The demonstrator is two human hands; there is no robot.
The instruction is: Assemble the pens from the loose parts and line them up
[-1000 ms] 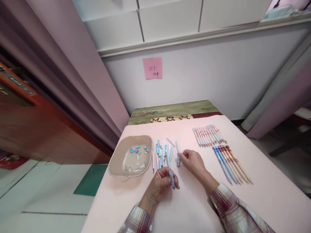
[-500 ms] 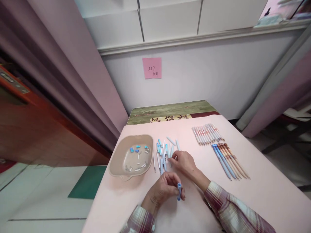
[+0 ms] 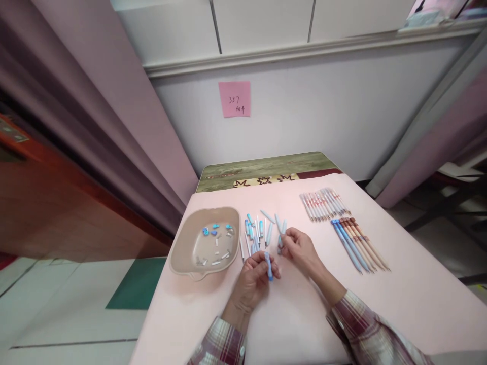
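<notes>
My left hand (image 3: 253, 279) is closed around a blue pen barrel (image 3: 269, 267), which stands nearly upright between thumb and fingers. To its right, my right hand (image 3: 304, 249) pinches a light-blue pen barrel (image 3: 284, 226) that sticks out above and below the fingertips. Just beyond both hands lie loose pen parts: white refills (image 3: 257, 226), blue upper sections (image 3: 249, 228) and a pale-blue barrel (image 3: 269, 234). Another pale-blue barrel (image 3: 267, 216) rests at the back of this pile. My left hand partly hides the pile's near end.
A beige basin (image 3: 178, 253) at the left holds blue clips and small white and clear pieces. On the right lie a row of white patterned pens (image 3: 323, 205) and a row of blue and brown pens (image 3: 355, 243). A pink note (image 3: 235, 99) is on the wall.
My right hand has moved right, away from the pile, with a light-blue pen barrel in its fingers. My left hand has risen slightly and shifted left, still holding the blue barrel.
</notes>
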